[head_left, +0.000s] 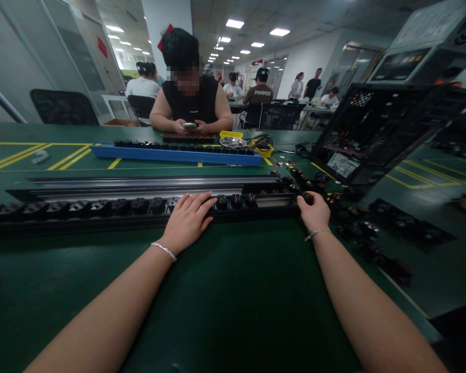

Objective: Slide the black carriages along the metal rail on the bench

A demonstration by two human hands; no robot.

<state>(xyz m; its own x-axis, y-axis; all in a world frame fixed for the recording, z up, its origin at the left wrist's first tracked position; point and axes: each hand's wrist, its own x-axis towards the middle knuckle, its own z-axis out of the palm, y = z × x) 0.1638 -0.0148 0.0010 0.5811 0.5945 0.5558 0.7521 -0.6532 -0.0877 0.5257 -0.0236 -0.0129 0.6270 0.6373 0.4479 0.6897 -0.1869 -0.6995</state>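
Green tabletop point(241, 290): closest to us, with our forearms reaching over it from both lower corners.
Left hand point(190, 215): palm down, fingers loosely spread over the row of black modules point(157, 205); we cannot tell whether it presses or merely rests.
Right hand point(314, 208): thumb and fingers closed in a pinch on a small black piece point(307, 198), whose far part our fingers hide.
Black rail point(101, 228): under our left hand, its long axis running left to right in front of us, from the left edge of view to the right-hand pinch.
Metal strip point(274, 201): just left of our pinch, along the rail's length, between the pinch and the nearest module; our right hand is the nearer, our left lying farther along, with a few modules between.
Loose dark parts point(357, 228): to the right of our right hand, too dim for us to tell apart.
Silver-lined rails point(159, 182): just beyond the modules, roughly parallel to our rail.
Blue tray point(178, 155): farther off, dark parts lined along it.
Computer case point(353, 134): standing tilted in our view, beyond our right hand.
Co-worker point(190, 98): across the table from us, holding a phone point(189, 125).
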